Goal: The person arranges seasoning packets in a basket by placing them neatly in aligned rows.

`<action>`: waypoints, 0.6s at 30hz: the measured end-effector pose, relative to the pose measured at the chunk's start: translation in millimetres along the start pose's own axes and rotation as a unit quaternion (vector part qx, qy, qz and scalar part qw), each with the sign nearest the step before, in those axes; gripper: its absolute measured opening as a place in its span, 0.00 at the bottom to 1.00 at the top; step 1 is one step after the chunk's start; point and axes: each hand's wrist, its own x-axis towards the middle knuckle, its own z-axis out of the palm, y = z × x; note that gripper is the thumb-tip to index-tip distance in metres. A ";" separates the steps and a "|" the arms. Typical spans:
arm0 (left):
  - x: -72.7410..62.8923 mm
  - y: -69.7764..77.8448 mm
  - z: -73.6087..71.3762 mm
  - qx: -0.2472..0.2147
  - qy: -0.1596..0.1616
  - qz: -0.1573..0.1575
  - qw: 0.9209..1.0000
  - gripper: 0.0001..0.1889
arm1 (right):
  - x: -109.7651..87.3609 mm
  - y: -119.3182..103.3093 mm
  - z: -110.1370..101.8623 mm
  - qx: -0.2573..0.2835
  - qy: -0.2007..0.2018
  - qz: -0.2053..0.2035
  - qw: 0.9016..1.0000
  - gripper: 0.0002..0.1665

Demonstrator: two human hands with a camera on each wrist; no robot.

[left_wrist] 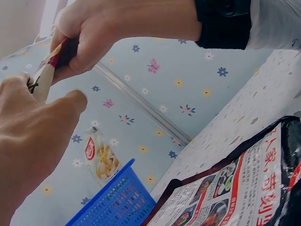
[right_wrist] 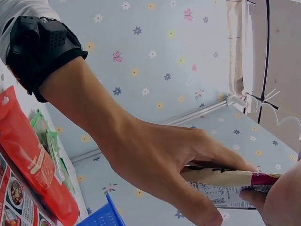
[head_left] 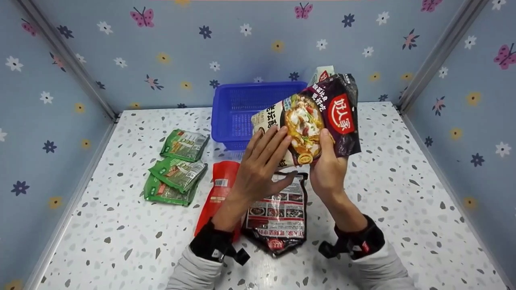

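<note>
A dark purple and cream food packet (head_left: pixel 305 125) with a picture of a fish dish is held up in front of the blue basket. My right hand (head_left: pixel 329 171) grips its lower edge, thumb on the front and fingers behind. Straight fingers of my left hand (head_left: pixel 260 165) lie across the packet's left front; the left thumb stands away from it, as the left wrist view shows. Below the hands lie a black-edged packet (head_left: pixel 278 213), printed back up, and a red packet (head_left: pixel 221 181) partly covered by my left arm.
The blue plastic basket (head_left: pixel 219 114) stands against the back wall. A pale packet (left_wrist: pixel 101 157) stands up out of it, mostly hidden in the head view. Several green packets (head_left: pixel 177 177) lie on the left of the speckled table (head_left: pixel 403 209). Flowered panels (head_left: pixel 258 44) enclose the back and sides.
</note>
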 end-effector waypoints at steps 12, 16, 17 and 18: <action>-17.7 -38.2 3.2 -0.050 -0.052 -0.080 0.994 0.47 | 19.3 -11.2 -7.6 0.017 0.017 -0.066 0.998 0.24; -28.0 -55.1 6.6 -0.037 -0.102 -0.136 0.985 0.43 | 24.9 -15.5 -11.2 0.024 0.024 -0.075 0.997 0.24; -31.1 -59.2 7.7 -0.034 -0.114 -0.150 0.982 0.42 | 25.9 -16.3 -11.9 0.022 0.027 -0.076 0.996 0.24; -34.1 -62.9 8.4 -0.031 -0.126 -0.162 0.978 0.40 | 26.9 -17.0 -12.7 0.020 0.029 -0.076 0.996 0.23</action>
